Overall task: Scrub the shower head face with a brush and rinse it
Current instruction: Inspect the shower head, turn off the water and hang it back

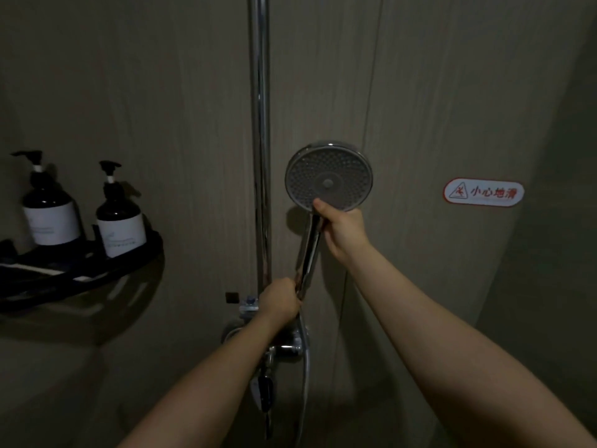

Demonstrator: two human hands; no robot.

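Head view: shower head held up in both hands

Head-camera frame shows the shower head (329, 176) raised in front of the wall, just right of the upright chrome riser pipe (260, 124). Its round, nozzle-dotted face is turned toward the camera, and its chrome handle (309, 250) runs down and slightly left from the disc, so the long axis is near vertical with a small lean.

The right hand (342, 232) has its grip closed round the top of the handle, the thumb pressed on the lower rim of the face. The left hand (281, 300) has its grip closed round the bottom end of the handle, where the hose (306, 367) leaves it and hangs down.

Below the left hand the mixer valve (284, 345) sits on the wall, partly hidden by the left forearm. Nothing covers the face except the thumb tip at its lower edge.

To the left, well apart, a black corner shelf (106, 270) carries two dark pump bottles (51, 208) (120, 218) with white labels, standing upright side by side. On the wall to the right is a red-and-white slip-warning sticker (483, 193).
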